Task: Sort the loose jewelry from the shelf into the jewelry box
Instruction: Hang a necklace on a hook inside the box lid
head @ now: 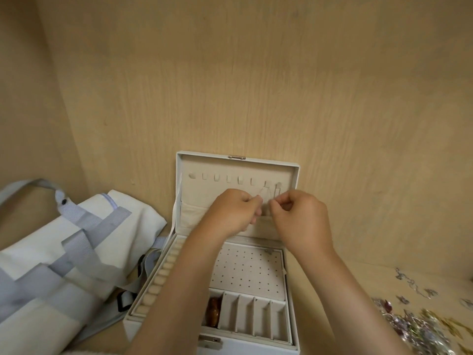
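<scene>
**Chain held at the lid hooks of the open jewelry box**

Shelf [376, 278]: pale wood, closed in by a matching back panel [256, 73].

Bag [64, 252]: white fabric with grey-blue straps. It lies slumped on the left of the shelf, touching the left side of the box.

Jewelry box [256, 342]: white, centre of the shelf, open. Its lid [230, 165] stands upright against the back panel. A row of small hooks [229, 178] runs across the lid lining. The tray has ring rolls [161, 275] along the left edge, a perforated panel [245, 272] in the middle and narrow slots along the front. A metal clasp [210, 342] sits on the front wall.

Left hand [230, 213]: raised in front of the lid, fingers curled, thumb and forefinger pinching one end of the chain.

Right hand [299, 221]: just beside the left, apart from it, fingers curled, fingertips pinching the other end of the chain.

Loose jewelry [419, 329]: a glittering silver, gold and purple heap on the shelf at lower right, well apart from the box. A few stray pieces lie behind the heap.

Amber piece [214, 312]: brown and glossy, in the leftmost front slot.

Chain [266, 192]: thin, silver, strung between the two hands. It rises to a peak at the second hook from the right; whether it is caught on that hook cannot be told.
</scene>
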Motion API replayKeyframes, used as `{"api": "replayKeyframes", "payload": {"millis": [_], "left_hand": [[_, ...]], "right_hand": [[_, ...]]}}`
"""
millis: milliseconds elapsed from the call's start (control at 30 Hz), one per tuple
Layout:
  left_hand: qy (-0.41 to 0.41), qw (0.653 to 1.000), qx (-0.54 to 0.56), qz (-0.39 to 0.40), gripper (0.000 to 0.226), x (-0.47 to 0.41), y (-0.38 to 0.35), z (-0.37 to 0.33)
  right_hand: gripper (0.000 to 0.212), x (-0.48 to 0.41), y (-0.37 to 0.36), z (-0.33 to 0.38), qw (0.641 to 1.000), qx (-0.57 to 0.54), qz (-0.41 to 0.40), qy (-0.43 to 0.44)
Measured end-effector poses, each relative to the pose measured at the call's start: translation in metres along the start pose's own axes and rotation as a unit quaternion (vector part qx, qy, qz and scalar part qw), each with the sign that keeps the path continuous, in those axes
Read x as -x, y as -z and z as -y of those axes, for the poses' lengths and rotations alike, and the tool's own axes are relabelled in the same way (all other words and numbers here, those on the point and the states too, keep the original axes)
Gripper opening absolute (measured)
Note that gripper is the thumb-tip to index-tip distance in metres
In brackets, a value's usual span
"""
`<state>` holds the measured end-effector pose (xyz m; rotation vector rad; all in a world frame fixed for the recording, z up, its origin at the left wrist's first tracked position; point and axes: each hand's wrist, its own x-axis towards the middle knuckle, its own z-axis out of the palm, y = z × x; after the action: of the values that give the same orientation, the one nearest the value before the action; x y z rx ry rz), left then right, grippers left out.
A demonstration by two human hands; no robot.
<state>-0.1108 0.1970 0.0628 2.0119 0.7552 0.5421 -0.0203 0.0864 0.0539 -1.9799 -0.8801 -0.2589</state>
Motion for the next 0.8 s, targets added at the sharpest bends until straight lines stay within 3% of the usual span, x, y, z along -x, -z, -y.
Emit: {"api": "replayKeyframes", "payload": {"millis": [133, 233, 333, 500, 667, 800], "left_hand": [[0.015, 0.990, -0.002, 0.139, 0.023, 0.012, 0.014, -0.007], [0.008, 0.982, -0.067, 0.176, 0.021, 0.020, 0.026, -0.011], [0.021, 0.971, -0.139, 0.194, 0.024, 0.027, 0.039, -0.014], [0.024, 0.987, -0.096, 0.126, 0.015, 0.027, 0.037, -0.012], [-0.016, 0.994, -0.072, 0.082, 0.018, 0.018, 0.008, -0.011], [-0.065, 0.974, -0.215, 0.035, 0.024, 0.015, 0.006, -0.008]], "right_hand": [[0.032, 0.000, 0.013, 0.001, 0.980, -0.084, 0.158, -0.083], [0.040, 0.007, 0.018, 0.007, 0.940, -0.158, 0.275, -0.129], [0.032, 0.010, 0.021, 0.007, 0.918, -0.181, 0.333, -0.118], [0.023, 0.004, 0.034, -0.002, 0.929, -0.011, 0.367, -0.038], [0.019, 0.001, 0.054, 0.005, 0.916, 0.050, 0.399, -0.001], [0.018, -0.003, 0.067, 0.006, 0.923, 0.076, 0.377, 0.015]]}}
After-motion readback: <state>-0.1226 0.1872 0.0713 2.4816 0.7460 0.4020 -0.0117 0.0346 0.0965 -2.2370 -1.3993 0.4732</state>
